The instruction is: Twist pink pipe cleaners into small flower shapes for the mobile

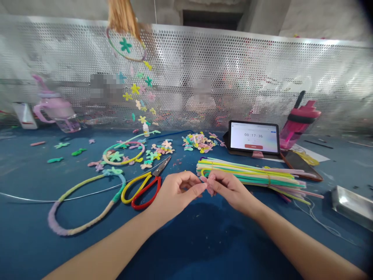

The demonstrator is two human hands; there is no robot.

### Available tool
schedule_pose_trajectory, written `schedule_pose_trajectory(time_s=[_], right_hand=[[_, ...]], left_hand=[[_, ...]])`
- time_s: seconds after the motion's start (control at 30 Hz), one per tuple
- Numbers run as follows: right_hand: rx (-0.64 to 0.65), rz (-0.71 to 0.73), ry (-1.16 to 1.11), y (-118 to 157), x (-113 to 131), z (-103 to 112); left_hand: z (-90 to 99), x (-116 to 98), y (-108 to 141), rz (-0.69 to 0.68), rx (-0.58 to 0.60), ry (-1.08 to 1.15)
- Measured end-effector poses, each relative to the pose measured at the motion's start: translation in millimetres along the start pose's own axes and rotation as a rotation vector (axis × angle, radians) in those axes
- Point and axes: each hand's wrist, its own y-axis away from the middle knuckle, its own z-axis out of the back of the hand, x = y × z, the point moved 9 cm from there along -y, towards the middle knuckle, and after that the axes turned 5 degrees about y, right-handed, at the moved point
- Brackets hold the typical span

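Both my hands meet above the blue table, fingertips pinched together. Between them shows a small pink piece of pipe cleaner (203,179), mostly hidden by the fingers. My left hand (182,189) is closed on its left end, and my right hand (225,186) grips it from the other side. Just behind my right hand lies a bundle of colourful pipe cleaners (262,178). Scissors with one yellow and one red handle (145,190) rest left of my left hand. Farther left is a ring wrapped in pastel pipe cleaner (55,217).
A second wrapped ring (142,149) and piles of small pipe-cleaner flowers (199,142) lie farther back. A tablet (253,137) showing a timer stands beside a pink bottle (300,120). At right are a phone (301,165) and a metal box (352,204). A perforated metal panel (175,58) borders the table.
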Motion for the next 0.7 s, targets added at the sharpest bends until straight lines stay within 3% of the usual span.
schedule_pose_trajectory(time_s=[0.1, 0.27, 0.33, 0.47, 0.7], right_hand=[[0.008, 0.030, 0.080, 1, 5, -1], [-0.065, 0.086, 0.131, 4, 16, 3], [-0.084, 0.097, 0.151, 5, 19, 5], [-0.094, 0.101, 0.171, 7, 22, 5], [-0.103, 0.081, 0.186, 8, 18, 4]], left_hand=[[3.2, -12, 4, -0.155, -0.087, -0.172], [0.8, -57, 30, -0.719, -0.254, -0.562], [-4.5, -64, 39, -0.844, -0.280, -0.700], [-9.4, -69, 48, -0.927, -0.316, -0.846], [-8.3, -73, 52, -0.942, -0.363, -0.860]])
